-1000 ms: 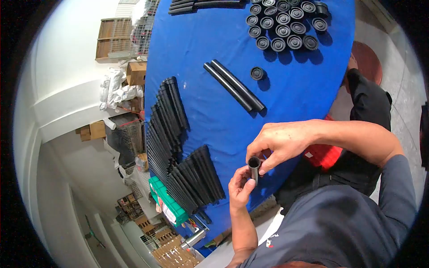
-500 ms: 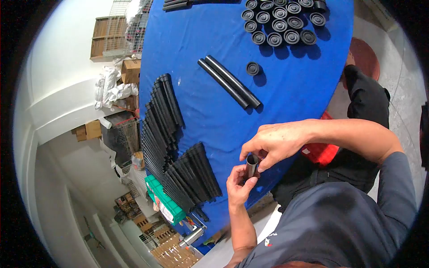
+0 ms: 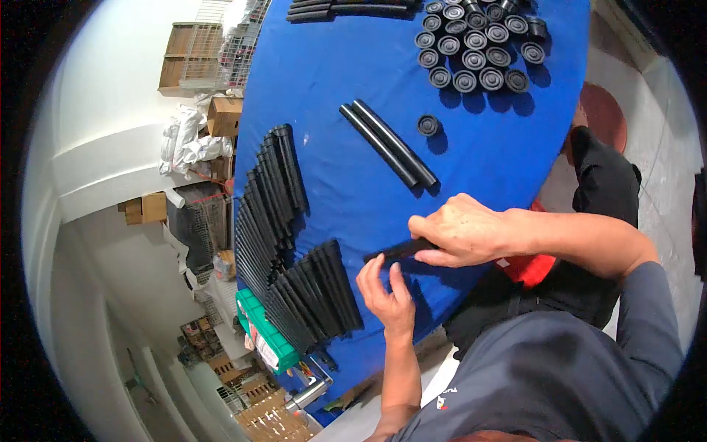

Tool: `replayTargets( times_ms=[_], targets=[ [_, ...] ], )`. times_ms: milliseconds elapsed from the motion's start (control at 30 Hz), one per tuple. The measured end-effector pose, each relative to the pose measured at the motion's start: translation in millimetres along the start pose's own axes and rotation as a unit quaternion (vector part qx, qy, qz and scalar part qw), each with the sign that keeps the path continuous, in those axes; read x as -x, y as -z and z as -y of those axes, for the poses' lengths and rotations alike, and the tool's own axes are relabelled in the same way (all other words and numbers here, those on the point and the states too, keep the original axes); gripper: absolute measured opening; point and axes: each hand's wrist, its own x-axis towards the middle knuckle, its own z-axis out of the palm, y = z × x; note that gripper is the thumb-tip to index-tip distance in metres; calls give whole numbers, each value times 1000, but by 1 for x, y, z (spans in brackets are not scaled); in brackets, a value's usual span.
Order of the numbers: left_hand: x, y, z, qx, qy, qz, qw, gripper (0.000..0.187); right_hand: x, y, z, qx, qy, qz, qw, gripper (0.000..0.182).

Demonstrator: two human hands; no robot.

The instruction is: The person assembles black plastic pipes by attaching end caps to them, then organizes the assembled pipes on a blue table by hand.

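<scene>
A black tube point(image 3: 401, 251) lies almost level just above the blue cloth, with my right hand point(image 3: 464, 232) closed round its right end. My left hand point(image 3: 387, 295) is at the tube's other end, thumb and fingers apart, fingertips at its lower side. Whether they press on it is hard to tell. Two longer black tubes point(image 3: 390, 144) lie side by side on the cloth beyond my hands. Close to them stands a single black ribbed round cap point(image 3: 428, 125).
Many black round caps point(image 3: 475, 59) stand grouped at the far right. Rows of black tubes point(image 3: 317, 295) lie to the left, by a green bin point(image 3: 265, 331). More tubes point(image 3: 350, 9) lie at the top edge. A red stool point(image 3: 600, 121) stands beyond the blue table point(image 3: 317, 74).
The tube has turned from upright, with its open end facing up, to nearly level. My right hand has closed over one end, while my left hand's grip has loosened and its fingers spread.
</scene>
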Motion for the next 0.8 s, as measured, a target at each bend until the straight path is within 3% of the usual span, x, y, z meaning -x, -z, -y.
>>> replayTargets(
  times_ms=[67,100,133,200,233,300,333,467,500,567,600,700,800],
  targets=[
    [7,-3,-1,189,204,32,960,18,-1,4,1,28,-27,-59,997,35],
    [8,-4,-2,308,318,73,894,21,-2,6,0,23,-41,-65,997,35],
    [4,-7,-2,471,363,114,796,28,-2,7,0,16,-56,-71,996,36],
    [-10,-18,0,736,405,183,511,43,-5,4,-3,16,-61,-86,994,38],
    [-12,-35,3,810,388,164,408,54,-3,4,-3,3,-59,-73,996,39],
    [-20,-46,-5,814,431,103,377,51,-4,7,0,0,-44,-33,998,41],
    [-19,-54,2,790,457,90,398,46,-4,10,2,30,-21,-43,998,42],
    [-40,-71,24,867,296,92,389,31,-15,45,-16,193,-8,-182,964,31],
    [-54,-69,17,855,275,72,433,27,-19,60,-17,231,-45,-171,957,25],
    [-71,-78,30,859,227,54,456,26,-25,63,-40,355,-21,-214,910,37],
    [-78,-84,35,853,215,46,474,27,-25,62,-44,371,-26,-178,911,53],
    [-81,-97,41,854,193,33,482,30,-33,53,-54,408,6,-172,896,47],
    [-73,-97,38,864,214,32,455,39,-35,51,-63,437,-22,-139,889,41]
  ],
)
